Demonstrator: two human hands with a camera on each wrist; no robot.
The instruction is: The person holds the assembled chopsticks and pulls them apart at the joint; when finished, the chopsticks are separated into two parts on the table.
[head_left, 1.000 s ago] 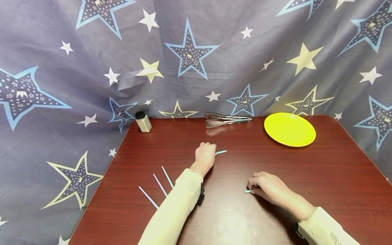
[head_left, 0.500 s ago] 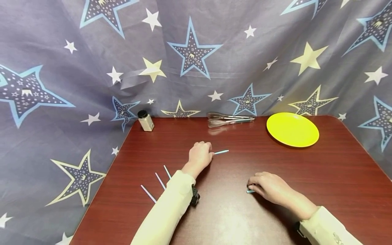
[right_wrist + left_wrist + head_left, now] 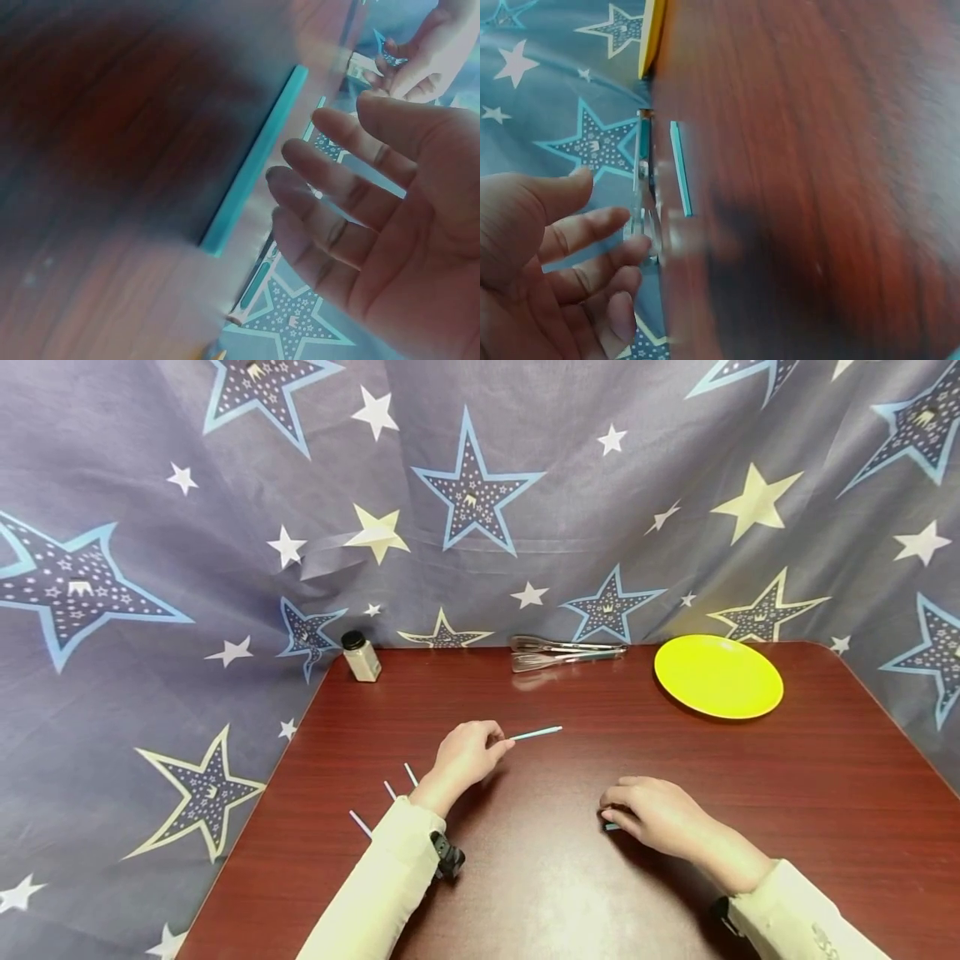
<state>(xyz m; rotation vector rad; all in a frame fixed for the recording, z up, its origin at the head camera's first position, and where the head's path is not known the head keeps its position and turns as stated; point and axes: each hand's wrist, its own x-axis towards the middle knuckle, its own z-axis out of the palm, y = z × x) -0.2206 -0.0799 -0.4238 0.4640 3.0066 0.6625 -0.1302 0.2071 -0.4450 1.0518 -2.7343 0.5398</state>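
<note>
In the head view, my left hand (image 3: 467, 753) is just left of a thin light-blue, straw-like stick (image 3: 536, 732). The left wrist view has this stick (image 3: 681, 169) lying on the table, apart from the loosely bent fingers of my left hand (image 3: 570, 262). My right hand (image 3: 656, 814) hovers low, partly covering another blue stick (image 3: 613, 827). Seen from the right wrist, that stick (image 3: 259, 161) lies on the wood while the relaxed fingers of my right hand (image 3: 375, 210) hold nothing. Further sticks (image 3: 361, 823) lie partly behind my left sleeve.
At the back stand a black-capped jar (image 3: 362, 657) on the left and a yellow plate (image 3: 718, 677) on the right. Between them lie a metal whisk (image 3: 536, 661) and tongs (image 3: 555, 646). A star-patterned curtain (image 3: 420, 577) hangs behind the brown table (image 3: 570, 777).
My left hand has drawn back leftward from the far blue stick and opened, leaving it lying there. My right hand has barely shifted.
</note>
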